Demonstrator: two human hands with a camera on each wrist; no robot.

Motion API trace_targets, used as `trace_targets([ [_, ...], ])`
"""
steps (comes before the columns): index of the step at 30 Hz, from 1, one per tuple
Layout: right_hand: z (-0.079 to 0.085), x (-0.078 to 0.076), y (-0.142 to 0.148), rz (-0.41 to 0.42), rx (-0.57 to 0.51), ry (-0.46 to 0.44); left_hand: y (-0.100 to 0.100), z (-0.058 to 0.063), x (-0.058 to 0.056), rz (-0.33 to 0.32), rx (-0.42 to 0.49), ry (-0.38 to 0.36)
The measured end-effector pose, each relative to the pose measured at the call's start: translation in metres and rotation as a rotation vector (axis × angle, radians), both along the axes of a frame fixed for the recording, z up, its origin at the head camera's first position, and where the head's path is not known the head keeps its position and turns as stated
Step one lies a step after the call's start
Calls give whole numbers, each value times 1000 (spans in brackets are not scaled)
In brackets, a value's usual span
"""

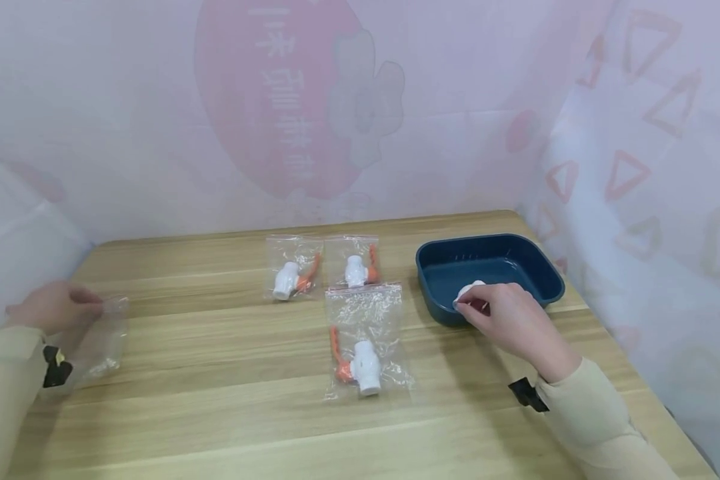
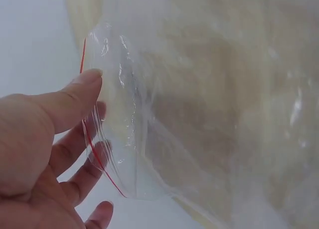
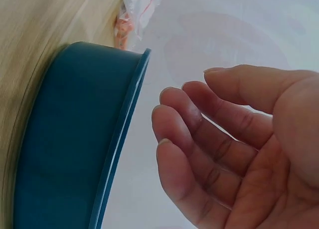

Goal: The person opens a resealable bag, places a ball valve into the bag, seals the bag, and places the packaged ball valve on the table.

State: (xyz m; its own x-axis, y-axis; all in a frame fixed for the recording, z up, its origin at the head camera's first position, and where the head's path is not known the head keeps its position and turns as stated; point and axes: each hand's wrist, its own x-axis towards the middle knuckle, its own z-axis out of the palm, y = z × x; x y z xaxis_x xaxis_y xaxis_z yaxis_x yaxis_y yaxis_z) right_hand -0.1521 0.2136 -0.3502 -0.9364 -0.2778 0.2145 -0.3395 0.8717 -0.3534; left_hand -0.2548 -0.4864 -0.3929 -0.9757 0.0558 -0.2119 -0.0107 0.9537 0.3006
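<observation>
At the table's left end my left hand (image 1: 57, 308) pinches a clear zip bag (image 2: 199, 114) near its red-lined top edge, between thumb and fingers. No valve shows inside that bag. My right hand (image 1: 510, 320) is over the near rim of a dark blue plastic basin (image 1: 489, 257). A white piece (image 1: 469, 291) shows just past its fingertips in the head view. In the right wrist view, the fingers (image 3: 172, 121) are loosely bent with nothing between them and the thumb, beside the basin's outer wall.
Three bagged white valves with orange handles lie mid-table: one at the back left (image 1: 287, 280), another beside it (image 1: 355, 271), and a third nearer (image 1: 367, 368). A pale printed curtain (image 1: 456, 120) closes off the back and sides of the wooden table (image 1: 234, 407).
</observation>
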Motion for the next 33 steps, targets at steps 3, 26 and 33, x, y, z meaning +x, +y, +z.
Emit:
trace_targets([
  [3,1,6,2,-14,-29,-9,-8,-9,-9,-45,27,66],
  [26,19,39,-2,1,-154,61,226,78,65,-647,184,714],
  [33,30,47,-22,96,-198,60,279,82,84,-884,290,867],
])
